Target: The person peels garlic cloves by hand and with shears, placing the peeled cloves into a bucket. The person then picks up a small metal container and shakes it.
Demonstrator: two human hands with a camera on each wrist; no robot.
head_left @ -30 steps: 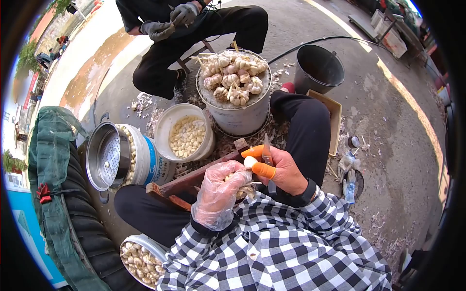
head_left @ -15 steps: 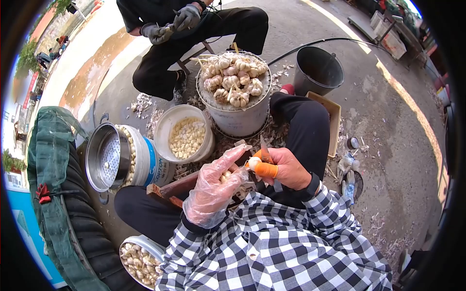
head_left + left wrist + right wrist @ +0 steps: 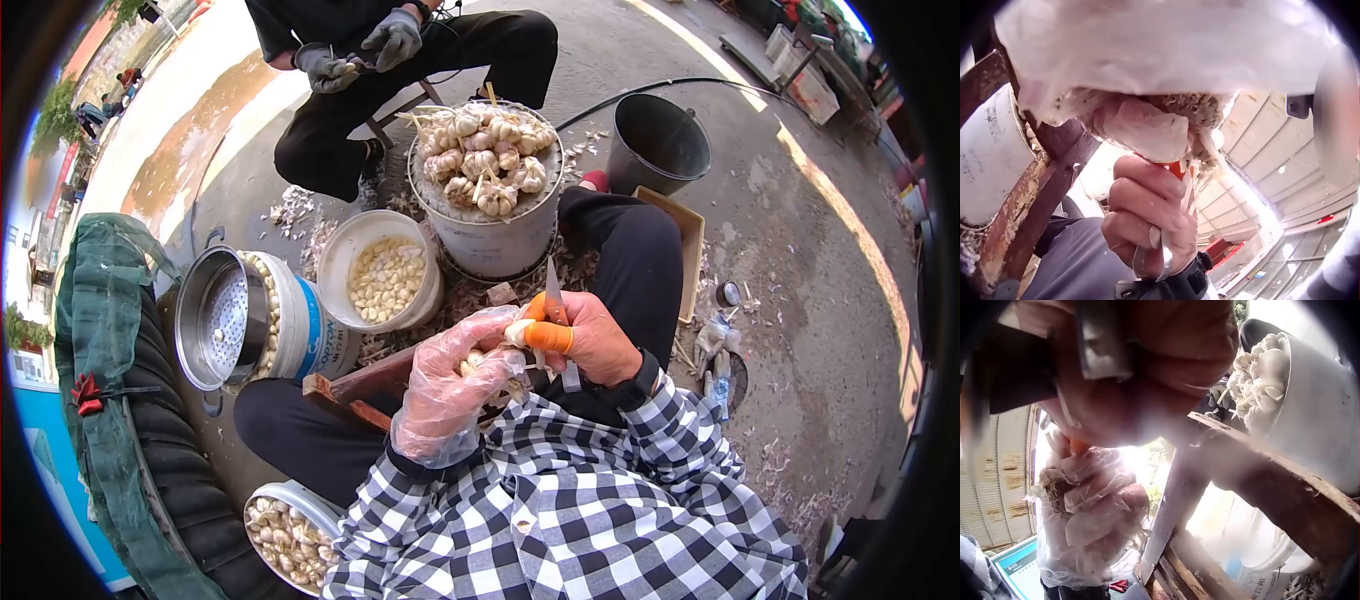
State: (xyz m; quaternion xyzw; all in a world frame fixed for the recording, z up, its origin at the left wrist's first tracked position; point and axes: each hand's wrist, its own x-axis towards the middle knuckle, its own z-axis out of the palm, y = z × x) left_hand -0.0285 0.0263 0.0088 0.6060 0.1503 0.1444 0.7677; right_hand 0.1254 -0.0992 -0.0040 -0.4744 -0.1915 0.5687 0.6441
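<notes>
My left hand [image 3: 438, 392], in a clear plastic glove, curls round garlic [image 3: 469, 364], whose pale cloves show between the fingers. In the left wrist view a dry root end [image 3: 1200, 111] sticks out below the glove. Orange covers sit on the thumb and forefinger of my right hand [image 3: 604, 345], which grips a knife [image 3: 554, 288] with its blade pointing up and away. Those covered fingertips also pinch a white garlic clove [image 3: 517, 333] right beside the gloved fingers. Both hands meet above a worn wooden frame [image 3: 375, 380] at the lap.
Ahead stands a white bucket [image 3: 480, 245] topped with garlic bulbs [image 3: 485, 160]. Left of it are a tub [image 3: 340, 265] of peeled cloves and a steel strainer pot [image 3: 190, 345]. More cloves fill a container [image 3: 318, 508] near the left knee. A black bucket [image 3: 640, 170] and another person's gloved hands [image 3: 392, 40] are farther off.
My left hand opened its fingers half a second ago, and now they are curled in again by the right fingertips. The knife has swung more upright. Across from me, the other person's hands shifted slightly.
</notes>
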